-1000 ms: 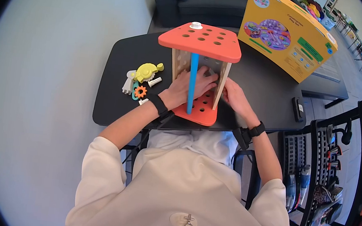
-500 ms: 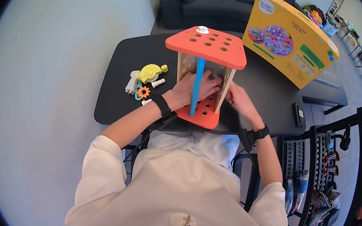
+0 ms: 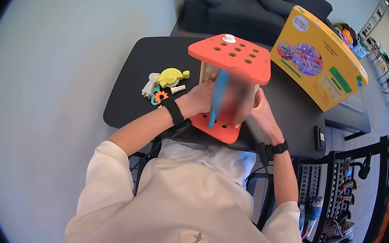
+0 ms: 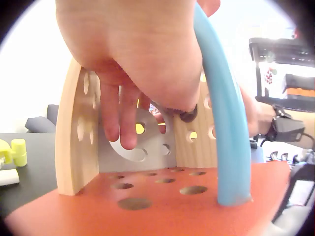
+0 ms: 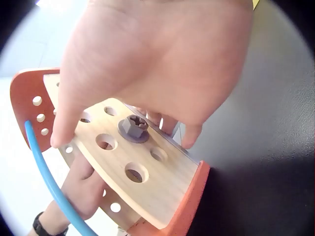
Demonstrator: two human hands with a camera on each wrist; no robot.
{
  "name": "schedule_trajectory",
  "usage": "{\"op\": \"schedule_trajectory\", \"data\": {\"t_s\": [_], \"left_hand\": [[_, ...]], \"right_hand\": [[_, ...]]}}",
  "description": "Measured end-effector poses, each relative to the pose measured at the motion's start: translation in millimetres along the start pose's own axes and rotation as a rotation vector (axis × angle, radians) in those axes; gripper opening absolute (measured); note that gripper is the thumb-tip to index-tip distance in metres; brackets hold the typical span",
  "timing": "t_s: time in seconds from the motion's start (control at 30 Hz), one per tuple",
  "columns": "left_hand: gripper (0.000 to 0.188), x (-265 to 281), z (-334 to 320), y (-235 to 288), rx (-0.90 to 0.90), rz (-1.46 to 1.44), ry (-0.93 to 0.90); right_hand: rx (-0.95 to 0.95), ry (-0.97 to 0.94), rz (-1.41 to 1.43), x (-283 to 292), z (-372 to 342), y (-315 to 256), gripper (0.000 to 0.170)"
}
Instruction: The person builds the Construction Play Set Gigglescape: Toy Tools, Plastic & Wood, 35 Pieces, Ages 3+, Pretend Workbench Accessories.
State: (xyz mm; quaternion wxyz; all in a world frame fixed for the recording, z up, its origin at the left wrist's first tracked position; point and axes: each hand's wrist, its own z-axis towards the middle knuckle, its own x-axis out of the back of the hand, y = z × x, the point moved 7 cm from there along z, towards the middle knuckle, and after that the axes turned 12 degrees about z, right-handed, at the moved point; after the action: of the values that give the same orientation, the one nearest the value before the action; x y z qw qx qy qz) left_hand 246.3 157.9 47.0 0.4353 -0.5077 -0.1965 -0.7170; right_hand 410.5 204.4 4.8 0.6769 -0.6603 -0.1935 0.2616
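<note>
A red-topped toy frame (image 3: 233,54) with wooden sides and a blue bar (image 4: 227,123) stands upright. Reaching inside it, the left hand (image 3: 199,98) has two fingers hanging straight before the grey perforated panel (image 4: 108,152); its thumb side touches a dark round piece (image 4: 188,115) at the wooden side panel (image 5: 162,191). Outside, the right hand (image 5: 157,64) grips that panel, thumb at one edge and fingertips around the other. Below its palm a grey hex bolt head (image 5: 134,129) sits in a panel hole. Blur hides the frame's middle in the head view.
Left on the black table (image 3: 139,57) lie a yellow toy saw (image 3: 169,77), a white bolt (image 3: 178,89) and an orange gear (image 3: 161,97). A large yellow box (image 3: 321,59) stands behind at right, and a black device (image 3: 319,138) lies near the right edge.
In the head view, the frame and table items have shifted right with the camera. The right hand has come up closer against the side panel. A blurred patch now covers the frame's middle.
</note>
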Motion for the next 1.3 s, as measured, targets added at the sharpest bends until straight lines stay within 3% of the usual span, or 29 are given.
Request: {"op": "schedule_trajectory", "data": {"t_s": [0.03,0.1,0.2,0.27,0.33,0.37,0.43,0.47,0.5,0.7,0.87,1.17,1.3], "left_hand": [[0.028,2,-4,-6,0.009,0.003,0.003],[0.033,14,-15,-9,-0.112,0.28,0.139],[0.039,58,-32,-10,-0.066,0.274,0.104],[0.041,55,-58,-20,-0.055,0.3,0.101],[0.04,61,-79,-32,0.08,0.105,0.046],[0.04,64,-92,-36,0.085,0.107,0.044],[0.033,52,-129,-64,0.343,0.062,-0.16],[0.033,49,-144,-68,0.347,0.062,-0.165],[0.031,45,-159,-77,0.404,0.138,-0.169],[0.035,25,-200,-96,0.49,0.324,-0.188],[0.058,13,-199,-93,0.461,0.358,-0.235],[0.064,0,-203,-97,0.45,0.395,-0.204],[0.07,-1,-204,-99,0.508,0.317,-0.276]], "right_hand": [[0.033,0.05,-0.013,1,1,-6,0.099],[0.103,0.132,-0.097,7,4,-15,0.096],[0.207,0.195,-0.172,9,0,-36,0.1],[0.194,0.216,-0.184,8,-3,-48,0.104],[0.347,0.323,-0.486,3,-14,-78,0.105],[0.346,0.317,-0.485,1,-13,-79,0.105],[0.485,0.358,-0.806,-8,-17,-90,0.109],[0.554,0.376,-0.967,-13,-20,-92,0.111],[0.718,0.357,-1.056,-17,-19,-89,0.112],[0.747,0.311,-1.319,-34,-10,-56,0.108],[0.736,0.272,-1.435,-52,-13,-34,0.105],[0.679,0.293,-1.532,-77,-15,-5,0.106],[0.604,0.267,-1.4,-87,-19,-27,0.095]]}}
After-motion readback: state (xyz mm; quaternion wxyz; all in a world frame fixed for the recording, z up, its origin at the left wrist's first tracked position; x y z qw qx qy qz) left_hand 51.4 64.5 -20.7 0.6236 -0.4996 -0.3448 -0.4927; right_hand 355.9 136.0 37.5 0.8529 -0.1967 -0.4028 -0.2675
